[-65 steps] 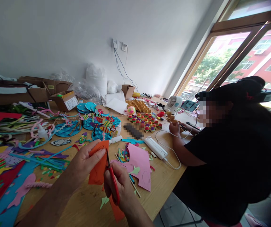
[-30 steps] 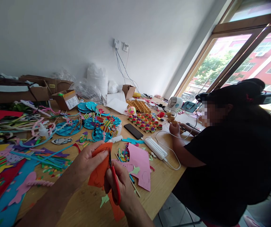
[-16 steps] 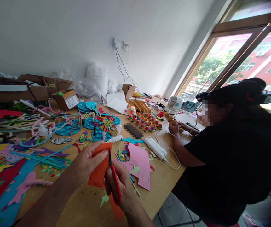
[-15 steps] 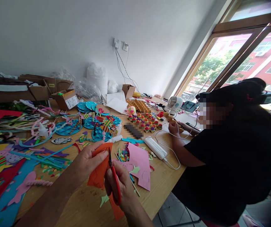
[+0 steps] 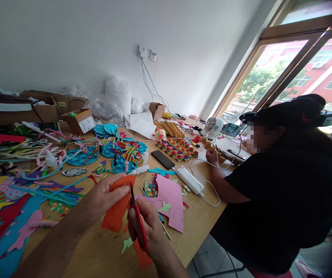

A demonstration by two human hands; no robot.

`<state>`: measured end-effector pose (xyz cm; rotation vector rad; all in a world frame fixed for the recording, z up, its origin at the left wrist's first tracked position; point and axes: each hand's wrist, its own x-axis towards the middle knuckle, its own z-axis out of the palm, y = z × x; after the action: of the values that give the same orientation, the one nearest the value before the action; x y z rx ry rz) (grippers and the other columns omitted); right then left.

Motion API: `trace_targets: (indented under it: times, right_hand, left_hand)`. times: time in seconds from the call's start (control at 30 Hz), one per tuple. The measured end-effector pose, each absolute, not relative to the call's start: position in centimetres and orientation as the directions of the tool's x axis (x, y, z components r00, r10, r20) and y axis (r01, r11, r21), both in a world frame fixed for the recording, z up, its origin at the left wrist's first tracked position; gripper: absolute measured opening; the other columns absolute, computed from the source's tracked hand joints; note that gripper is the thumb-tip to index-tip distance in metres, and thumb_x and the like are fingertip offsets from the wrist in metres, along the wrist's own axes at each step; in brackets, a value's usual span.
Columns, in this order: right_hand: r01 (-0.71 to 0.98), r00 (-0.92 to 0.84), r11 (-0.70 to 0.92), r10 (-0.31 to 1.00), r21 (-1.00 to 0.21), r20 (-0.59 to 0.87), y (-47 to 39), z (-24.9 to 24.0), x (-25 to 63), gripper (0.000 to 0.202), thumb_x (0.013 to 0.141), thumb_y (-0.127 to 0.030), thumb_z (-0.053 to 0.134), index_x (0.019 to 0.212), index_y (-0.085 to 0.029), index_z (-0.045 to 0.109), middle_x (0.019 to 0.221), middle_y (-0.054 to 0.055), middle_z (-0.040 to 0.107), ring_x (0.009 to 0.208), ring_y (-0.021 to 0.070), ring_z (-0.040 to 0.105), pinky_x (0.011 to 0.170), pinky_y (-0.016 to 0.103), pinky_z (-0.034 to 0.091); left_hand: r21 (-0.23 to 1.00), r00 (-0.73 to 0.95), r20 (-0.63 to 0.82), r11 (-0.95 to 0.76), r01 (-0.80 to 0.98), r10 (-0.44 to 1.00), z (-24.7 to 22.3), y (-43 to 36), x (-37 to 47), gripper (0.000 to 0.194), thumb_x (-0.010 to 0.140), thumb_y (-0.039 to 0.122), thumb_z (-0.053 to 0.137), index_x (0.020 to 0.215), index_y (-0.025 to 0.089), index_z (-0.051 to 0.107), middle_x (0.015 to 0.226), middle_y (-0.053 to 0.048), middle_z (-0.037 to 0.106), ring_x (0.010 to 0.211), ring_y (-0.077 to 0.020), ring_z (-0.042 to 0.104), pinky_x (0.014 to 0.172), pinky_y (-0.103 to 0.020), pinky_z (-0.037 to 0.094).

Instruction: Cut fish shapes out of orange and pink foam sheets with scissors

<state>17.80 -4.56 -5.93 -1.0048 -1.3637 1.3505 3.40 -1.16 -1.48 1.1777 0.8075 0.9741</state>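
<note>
My left hand [image 5: 104, 199] pinches the top of an orange sheet [image 5: 115, 214] that has dark drawn outlines. In my right hand [image 5: 147, 226] are red-handled scissors [image 5: 143, 231], their dark blades pointing up against the sheet's right edge. An orange strip [image 5: 143, 256] hangs below my right hand. Just right of the hands lies pink paper [image 5: 173, 200] with a pale green star-like scrap [image 5: 165, 207] on it. Another green scrap [image 5: 127, 244] rests on the table under my hands.
A black phone [image 5: 162, 160] and white power strip [image 5: 189, 180] lie beyond the pink paper. Painted egg trays [image 5: 177, 148] and blue plates [image 5: 83, 155] stand farther back. Felt strips [image 5: 58, 193] spread left. A person in black [image 5: 282, 193] sits at the right.
The orange sheet and my left hand have shifted slightly left and the sheet is tilted more. The scissors' blades have moved slightly left with it.
</note>
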Motion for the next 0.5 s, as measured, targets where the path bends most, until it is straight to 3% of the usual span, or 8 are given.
trace_targets:
  times: [0.1,0.33,0.5]
  right_hand:
    - [-0.062,-0.229,0.070,0.970,-0.996,0.083,-4.6,-5.8,17.8,0.028,0.079,-0.031,0.051,0.056,-0.021,0.038,0.040,-0.008,0.040,0.034,0.0047,0.033,0.035,0.015,0.026]
    - [-0.048,-0.241,0.062,0.968,-0.997,0.072,-4.7,-5.6,17.9,0.035,0.081,-0.039,0.053,0.056,-0.021,0.039,0.040,-0.008,0.039,0.035,0.0052,0.033,0.036,0.016,0.027]
    - [-0.017,-0.254,0.037,0.966,-0.999,0.041,-4.9,-5.8,17.9,0.038,0.083,-0.045,0.056,0.058,-0.021,0.041,0.042,-0.008,0.038,0.036,0.0053,0.033,0.036,0.016,0.027]
  left_hand:
    - [0.984,0.373,-0.015,0.080,-0.159,0.928,-1.6,-1.1,3.2,0.020,0.077,0.040,0.069,0.090,0.025,0.068,0.077,0.005,0.067,0.067,-0.0133,0.062,0.059,-0.019,0.049]
    - [0.997,0.359,0.074,-0.066,-0.033,0.931,-1.7,-0.8,2.7,0.018,0.080,0.041,0.065,0.082,0.024,0.070,0.077,0.003,0.066,0.072,-0.0147,0.059,0.063,-0.019,0.047]
    - [1.000,0.397,0.013,-0.023,0.021,0.918,-2.0,-0.6,2.1,0.020,0.081,0.042,0.063,0.086,0.024,0.070,0.080,0.001,0.066,0.072,-0.0156,0.058,0.061,-0.021,0.047]
